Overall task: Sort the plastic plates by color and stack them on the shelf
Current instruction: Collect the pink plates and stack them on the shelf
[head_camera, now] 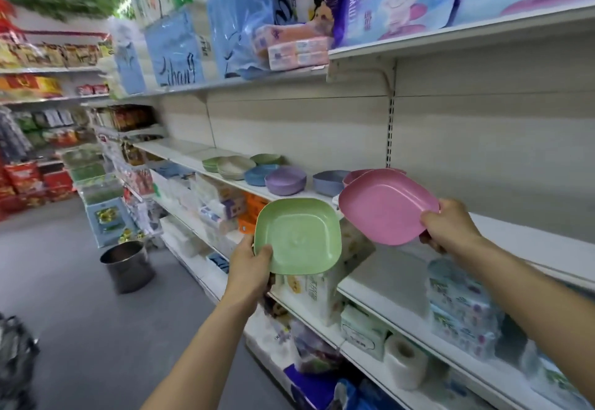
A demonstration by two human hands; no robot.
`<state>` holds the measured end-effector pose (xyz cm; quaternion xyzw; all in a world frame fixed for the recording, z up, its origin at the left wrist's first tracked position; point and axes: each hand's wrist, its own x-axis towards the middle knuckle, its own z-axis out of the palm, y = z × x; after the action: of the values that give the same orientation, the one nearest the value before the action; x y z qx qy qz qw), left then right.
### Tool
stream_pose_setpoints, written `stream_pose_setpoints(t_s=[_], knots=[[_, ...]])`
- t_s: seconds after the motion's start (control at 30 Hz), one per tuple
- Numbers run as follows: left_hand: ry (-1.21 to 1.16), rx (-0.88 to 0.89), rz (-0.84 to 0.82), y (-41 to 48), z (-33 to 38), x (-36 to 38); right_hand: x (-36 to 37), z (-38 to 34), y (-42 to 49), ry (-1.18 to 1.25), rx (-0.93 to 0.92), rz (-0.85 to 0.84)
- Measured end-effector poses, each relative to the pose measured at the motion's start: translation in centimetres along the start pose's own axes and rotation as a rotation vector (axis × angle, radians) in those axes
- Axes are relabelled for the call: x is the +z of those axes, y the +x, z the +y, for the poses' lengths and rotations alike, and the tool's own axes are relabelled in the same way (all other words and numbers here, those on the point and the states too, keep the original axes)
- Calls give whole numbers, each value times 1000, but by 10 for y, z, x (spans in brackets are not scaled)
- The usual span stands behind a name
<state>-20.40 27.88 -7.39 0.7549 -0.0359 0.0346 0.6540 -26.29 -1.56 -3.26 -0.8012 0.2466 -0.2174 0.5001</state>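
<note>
Evidently light and stiff, the green plate (297,236) and pink plate (388,206) sit rim-pinched in left hand (249,263) and right hand (450,224).

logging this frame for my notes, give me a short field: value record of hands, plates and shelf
setting: shop aisle
left hand: holds green plate by its lower-left corner, face toward camera
right hand: holds pink plate by its right edge, tilted, near the shelf
shelf: white, plates in piles further along
piles there: green, beige, blue, purple, grey-blue
pink pile: mostly hidden behind held pink plate
</note>
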Motion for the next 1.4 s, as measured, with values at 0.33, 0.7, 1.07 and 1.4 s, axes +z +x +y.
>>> stream_pose_setpoints(t_s=[0.33, 0.7, 1.07, 1.4], knots=[[20, 83, -78, 153, 19, 14, 34, -44, 124, -224, -14, 156], [20, 103, -287, 279, 25, 49, 41, -59, 209, -498, 88, 152], [38, 44, -442, 349, 9, 80, 67, -52, 222, -981, 166, 167], [-5, 36, -529, 368, -7, 79, 106, -71, 211, -1085, 7, 199]])
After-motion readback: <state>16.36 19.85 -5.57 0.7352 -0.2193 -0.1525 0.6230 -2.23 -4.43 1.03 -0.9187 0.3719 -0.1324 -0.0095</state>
